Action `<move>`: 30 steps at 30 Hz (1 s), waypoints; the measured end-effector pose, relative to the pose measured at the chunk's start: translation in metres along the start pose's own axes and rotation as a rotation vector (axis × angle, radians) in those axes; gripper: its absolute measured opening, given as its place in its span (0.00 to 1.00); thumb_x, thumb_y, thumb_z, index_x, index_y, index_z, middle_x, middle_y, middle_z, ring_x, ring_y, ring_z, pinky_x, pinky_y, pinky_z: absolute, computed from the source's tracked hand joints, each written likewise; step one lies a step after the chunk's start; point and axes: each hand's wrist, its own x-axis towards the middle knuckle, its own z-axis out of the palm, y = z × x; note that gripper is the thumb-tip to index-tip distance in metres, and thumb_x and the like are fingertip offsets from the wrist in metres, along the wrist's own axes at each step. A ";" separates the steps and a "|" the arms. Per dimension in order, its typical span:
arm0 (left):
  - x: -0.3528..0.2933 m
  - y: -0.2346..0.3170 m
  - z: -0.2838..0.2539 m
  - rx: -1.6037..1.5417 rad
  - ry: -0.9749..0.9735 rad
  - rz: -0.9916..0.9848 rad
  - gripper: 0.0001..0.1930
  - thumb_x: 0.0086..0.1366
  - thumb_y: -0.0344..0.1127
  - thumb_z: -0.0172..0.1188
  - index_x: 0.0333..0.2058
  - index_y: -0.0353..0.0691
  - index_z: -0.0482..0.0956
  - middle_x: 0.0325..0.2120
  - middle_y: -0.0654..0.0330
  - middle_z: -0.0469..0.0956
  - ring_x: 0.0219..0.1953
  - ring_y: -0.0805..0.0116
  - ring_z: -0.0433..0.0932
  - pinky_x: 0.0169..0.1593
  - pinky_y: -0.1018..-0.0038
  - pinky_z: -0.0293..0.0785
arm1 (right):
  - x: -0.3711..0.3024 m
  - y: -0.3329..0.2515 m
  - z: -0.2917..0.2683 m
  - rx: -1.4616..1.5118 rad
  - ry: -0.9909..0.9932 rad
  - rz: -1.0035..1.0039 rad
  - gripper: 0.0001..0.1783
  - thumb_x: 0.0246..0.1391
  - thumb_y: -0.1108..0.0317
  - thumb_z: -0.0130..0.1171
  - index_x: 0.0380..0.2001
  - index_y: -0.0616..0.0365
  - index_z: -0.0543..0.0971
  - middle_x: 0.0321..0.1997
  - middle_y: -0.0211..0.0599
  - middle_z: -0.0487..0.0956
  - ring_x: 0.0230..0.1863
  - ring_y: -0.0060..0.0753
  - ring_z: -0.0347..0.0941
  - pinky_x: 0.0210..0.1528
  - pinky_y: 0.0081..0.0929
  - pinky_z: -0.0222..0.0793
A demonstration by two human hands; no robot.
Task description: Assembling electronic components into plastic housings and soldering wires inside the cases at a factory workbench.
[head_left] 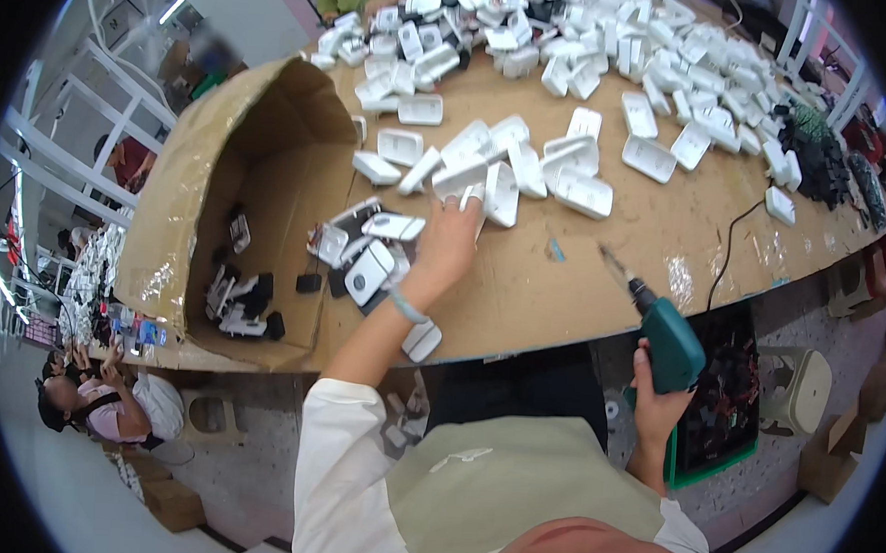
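Note:
With my right hand [656,413] I grip a dark green power drill [674,347] by its handle near the table's front edge. Its long thin bit slants up and left over the cardboard surface, touching no part. My left hand [449,245] reaches forward into loose white plastic housings [580,193], its fingers closed around the edge of one white housing [455,177]; the fingertips are partly hidden by it. Beside my left forearm lies a small heap of white covers with dark oval windows [368,272], mixed with black pieces.
An open cardboard box [171,202] lies on its side at the left, holding white and black parts. A large pile of white housings [675,63] covers the far table. The drill's black cord [730,247] runs toward the right. Below stands a green-rimmed crate [714,466]. Another person sits across the table.

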 end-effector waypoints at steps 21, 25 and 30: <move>-0.078 0.031 -0.013 -0.283 0.118 0.346 0.21 0.53 0.18 0.58 0.48 0.28 0.75 0.61 0.44 0.70 0.61 0.40 0.69 0.63 0.52 0.65 | 0.004 0.007 0.007 0.002 0.010 0.049 0.14 0.51 0.75 0.75 0.39 0.64 0.82 0.40 0.31 0.84 0.41 0.21 0.80 0.45 0.21 0.75; -0.125 0.009 -0.075 -0.280 -0.036 0.319 0.52 0.44 0.58 0.77 0.65 0.35 0.68 0.63 0.47 0.69 0.66 0.41 0.65 0.67 0.51 0.62 | 0.011 -0.008 0.003 -0.055 -0.075 -0.153 0.12 0.52 0.76 0.71 0.40 0.63 0.82 0.37 0.30 0.83 0.38 0.18 0.77 0.43 0.19 0.72; -0.180 -0.058 -0.069 -0.221 -0.108 0.145 0.30 0.53 0.33 0.74 0.56 0.40 0.78 0.60 0.53 0.74 0.66 0.46 0.68 0.67 0.55 0.65 | 0.015 -0.004 0.009 -0.048 -0.093 -0.141 0.12 0.53 0.72 0.72 0.39 0.63 0.82 0.34 0.32 0.83 0.36 0.19 0.77 0.42 0.21 0.73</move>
